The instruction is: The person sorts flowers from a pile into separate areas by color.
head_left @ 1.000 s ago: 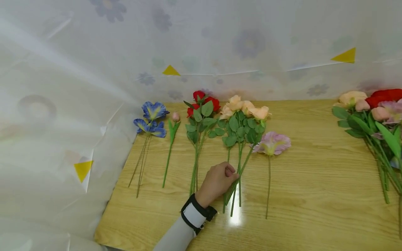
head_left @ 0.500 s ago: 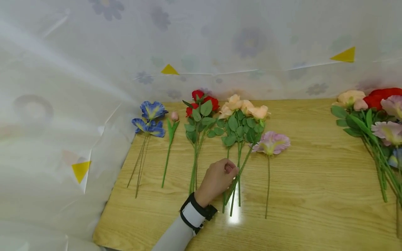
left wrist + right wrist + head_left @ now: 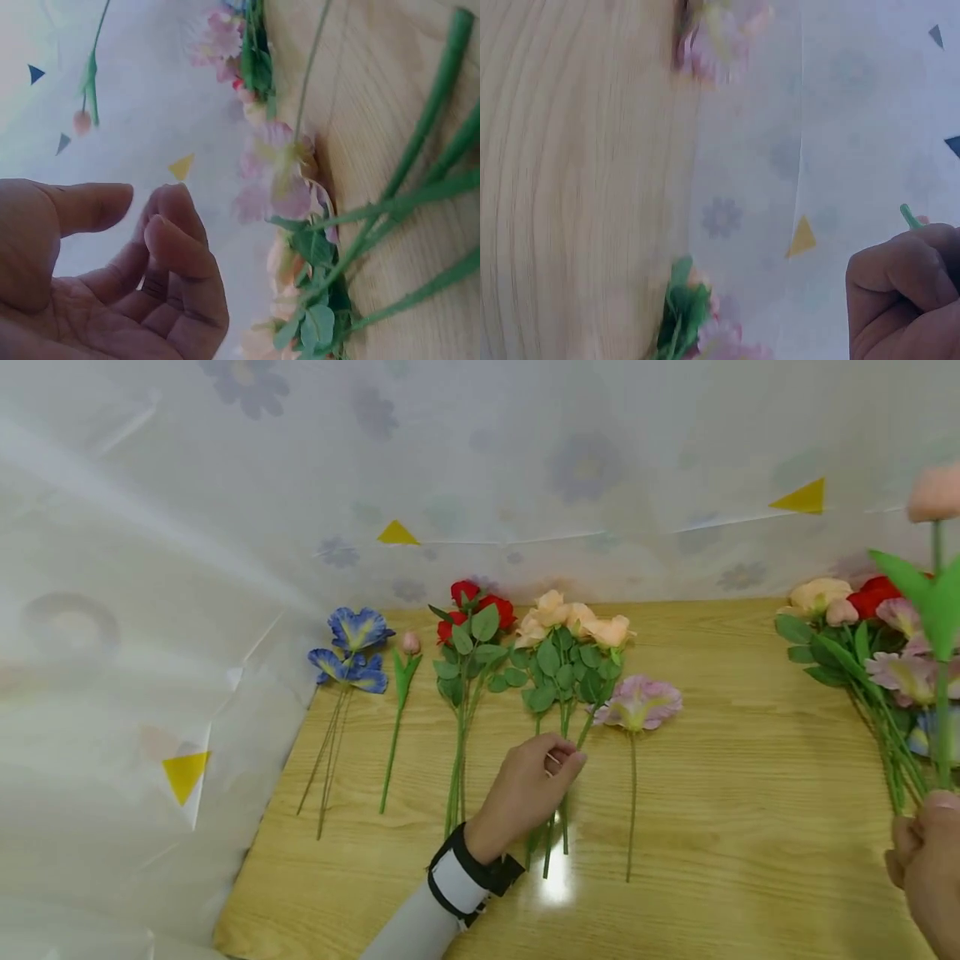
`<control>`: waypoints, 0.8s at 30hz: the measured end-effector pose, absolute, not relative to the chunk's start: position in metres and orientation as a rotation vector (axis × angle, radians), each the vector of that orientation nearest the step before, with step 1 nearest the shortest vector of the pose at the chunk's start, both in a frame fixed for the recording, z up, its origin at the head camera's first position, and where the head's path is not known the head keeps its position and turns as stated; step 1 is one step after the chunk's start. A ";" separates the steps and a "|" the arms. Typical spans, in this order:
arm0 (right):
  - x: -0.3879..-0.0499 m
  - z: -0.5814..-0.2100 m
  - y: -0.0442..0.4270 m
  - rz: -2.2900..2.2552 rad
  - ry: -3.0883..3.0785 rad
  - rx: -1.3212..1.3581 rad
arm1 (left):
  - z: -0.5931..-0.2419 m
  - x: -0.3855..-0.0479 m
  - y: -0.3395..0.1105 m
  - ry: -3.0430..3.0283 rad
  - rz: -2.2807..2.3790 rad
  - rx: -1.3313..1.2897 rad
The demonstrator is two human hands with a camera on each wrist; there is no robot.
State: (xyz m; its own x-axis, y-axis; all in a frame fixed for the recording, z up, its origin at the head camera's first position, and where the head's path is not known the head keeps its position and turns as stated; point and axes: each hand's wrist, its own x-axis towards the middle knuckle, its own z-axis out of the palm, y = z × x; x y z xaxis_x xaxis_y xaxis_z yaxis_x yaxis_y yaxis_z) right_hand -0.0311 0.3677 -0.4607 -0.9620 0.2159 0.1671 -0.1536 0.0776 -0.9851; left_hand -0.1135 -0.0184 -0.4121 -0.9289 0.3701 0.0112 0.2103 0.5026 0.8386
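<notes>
At the right edge of the head view my right hand (image 3: 932, 864) grips a pink tulip (image 3: 942, 627) by its stem, bloom up. Only a bit of that tulip's green (image 3: 909, 216) shows past the curled fingers in the right wrist view. My left hand (image 3: 525, 785) hovers over the stems of several peach roses (image 3: 573, 622). Its fingers are loosely bent, and the left wrist view shows a gap between thumb (image 3: 97, 208) and fingers with nothing in it. A lilac flower (image 3: 637, 703) lies just right of the roses.
Red roses (image 3: 480, 610), a second pink tulip (image 3: 401, 685) and blue flowers (image 3: 348, 652) lie to the left on the wooden table (image 3: 750, 827). A mixed pile of flowers (image 3: 855, 652) lies at the right. A pale patterned sheet (image 3: 480, 460) hangs behind.
My right hand has come into view at the right, holding the pink tulip upright. My left hand stays near the rose stems, with a slight shift of its fingers. The view has shifted a little.
</notes>
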 end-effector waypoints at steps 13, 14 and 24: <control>-0.042 -0.409 0.237 1.675 -2.486 0.342 | -0.393 -0.107 0.007 2.280 1.635 0.776; -0.044 -0.409 0.231 1.681 -2.470 0.366 | -0.392 -0.106 0.009 2.259 1.664 0.785; -0.052 -0.401 0.190 1.748 -2.424 0.545 | -0.375 -0.105 0.015 2.068 1.922 0.824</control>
